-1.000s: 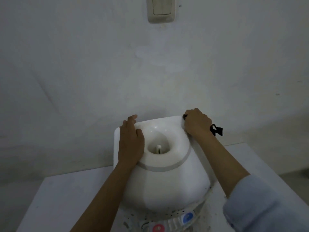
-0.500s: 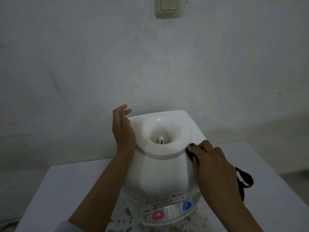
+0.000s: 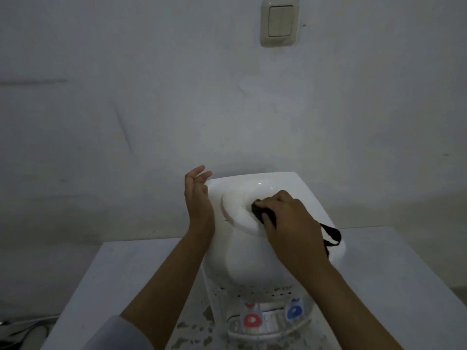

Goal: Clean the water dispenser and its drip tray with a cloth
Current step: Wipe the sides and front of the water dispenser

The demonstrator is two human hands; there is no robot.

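Note:
A white water dispenser (image 3: 250,261) stands on a white table, seen from above, with a round bottle well at its top. My right hand (image 3: 290,221) grips a black cloth (image 3: 260,210) and presses it into the right side of the well; a loop of the cloth (image 3: 331,236) hangs out past my wrist. My left hand (image 3: 198,200) lies flat against the dispenser's upper left side, fingers straight and slightly spread. Below are the red tap (image 3: 251,319), the blue tap (image 3: 294,310) and the drip tray (image 3: 257,334) under them.
The white table (image 3: 121,281) runs out to both sides of the dispenser, with dark specks near its base. A grey wall stands close behind, with a light switch (image 3: 280,22) high up. Cables lie on the floor at lower left (image 3: 22,332).
My right hand has moved with the cloth from the dispenser's right side up into the bottle well. My left hand stays on the left side.

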